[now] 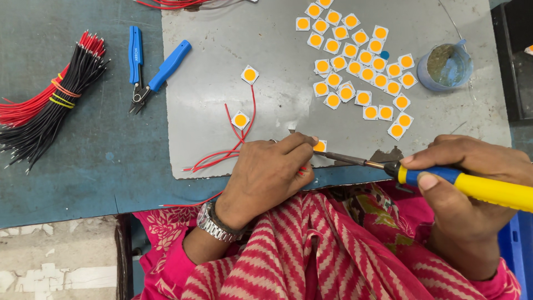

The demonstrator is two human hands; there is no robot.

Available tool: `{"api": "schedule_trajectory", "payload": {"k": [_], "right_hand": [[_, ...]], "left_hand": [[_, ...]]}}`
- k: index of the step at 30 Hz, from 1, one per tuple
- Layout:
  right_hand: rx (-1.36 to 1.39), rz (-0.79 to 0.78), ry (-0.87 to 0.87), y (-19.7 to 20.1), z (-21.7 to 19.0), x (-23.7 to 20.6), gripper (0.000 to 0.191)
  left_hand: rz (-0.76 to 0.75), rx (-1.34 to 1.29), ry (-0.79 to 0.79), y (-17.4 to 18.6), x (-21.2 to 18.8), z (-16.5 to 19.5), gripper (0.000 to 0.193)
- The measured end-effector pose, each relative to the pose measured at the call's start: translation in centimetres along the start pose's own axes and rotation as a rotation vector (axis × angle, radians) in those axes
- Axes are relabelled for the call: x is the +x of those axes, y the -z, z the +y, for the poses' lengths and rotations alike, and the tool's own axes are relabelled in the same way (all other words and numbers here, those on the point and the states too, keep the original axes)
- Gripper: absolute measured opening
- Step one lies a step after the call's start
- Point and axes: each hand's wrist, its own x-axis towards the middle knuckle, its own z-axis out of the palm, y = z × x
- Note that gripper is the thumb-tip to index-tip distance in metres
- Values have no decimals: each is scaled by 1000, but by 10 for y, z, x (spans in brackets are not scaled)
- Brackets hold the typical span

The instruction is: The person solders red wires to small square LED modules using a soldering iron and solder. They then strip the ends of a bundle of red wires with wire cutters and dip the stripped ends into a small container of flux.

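Note:
My right hand point(466, 183) grips a soldering iron point(472, 186) with a yellow and blue handle; its metal tip points left at a small white square chip with an orange centre point(320, 146). My left hand point(266, 169) rests on the grey mat point(222, 44), fingers pressing that chip and a red wire point(214, 158) at the mat's front edge. Two more chips with red wires soldered on lie on the mat, one further back point(250, 74) and one nearer point(240, 119). A metal watch sits on my left wrist.
Several loose orange-centred chips point(358, 61) are spread at the back right of the mat. A small blue-rimmed pot point(444, 66) stands at the right. Blue-handled cutters point(147, 69) and a bundle of red and black wires point(50, 100) lie on the blue table at left.

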Motion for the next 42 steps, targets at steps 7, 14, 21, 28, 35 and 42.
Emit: {"api": "schedule_trajectory", "payload": {"k": [7,14,21,28,35,42], "right_hand": [[152,79,5,-2,4,-12,20],[277,139,-1,10,39,-25,25],[369,187,134,-3,48,0,40],[295,-108,183,-50,42,42,25],[-47,-195,176,-75,40,34,30],[0,-129,242,-77,42,12,48]], "left_hand": [[9,-5,-7,1,1,0,16],[8,-15,-4,-1,1,-1,13],[128,-76,38,0,-3,0,14],[470,-390,348,4,-5,-2,19],[522,-261,214,7,-1,2,12],[167,-264,75,11,-7,2,31]]}}
